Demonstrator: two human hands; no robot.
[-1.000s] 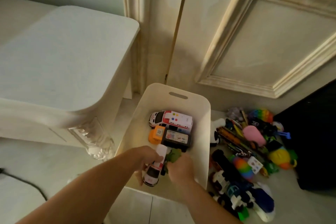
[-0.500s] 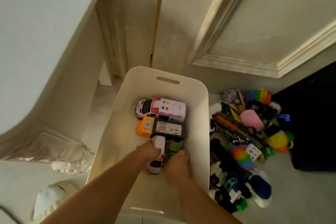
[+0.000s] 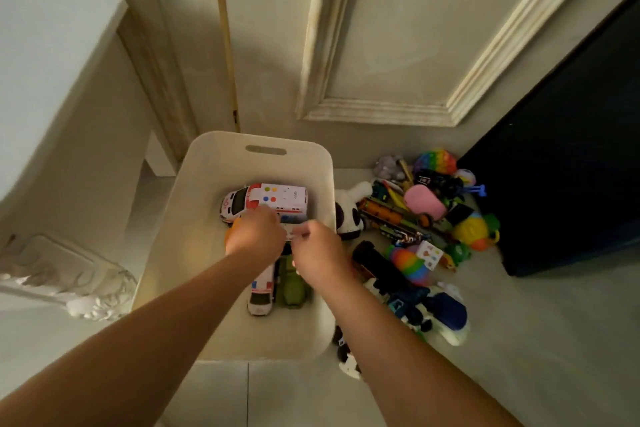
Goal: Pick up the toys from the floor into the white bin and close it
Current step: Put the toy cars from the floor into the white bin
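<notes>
The white bin (image 3: 207, 184) stands open on the floor by the door. Inside it lie a large white ambulance (image 3: 266, 199) at the far end, an orange and black toy (image 3: 230, 230) mostly under my hands, and a small white ambulance (image 3: 261, 291) beside a green toy (image 3: 291, 288) at the near end. My left hand (image 3: 254, 232) and my right hand (image 3: 318, 253) hover close together over the bin's middle, fingers loosely curled and blurred, with nothing visibly held. A heap of toys (image 3: 415, 236) lies on the floor right of the bin.
A white carved table (image 3: 52, 114) stands to the left. The panelled door (image 3: 398, 45) is behind the bin. A dark cabinet (image 3: 571, 166) borders the toy heap on the right. No lid is in sight.
My hands have let go of the small ambulance and the green toy, which now lie on the bin's floor. Both hands moved away from them, toward the bin's middle.
</notes>
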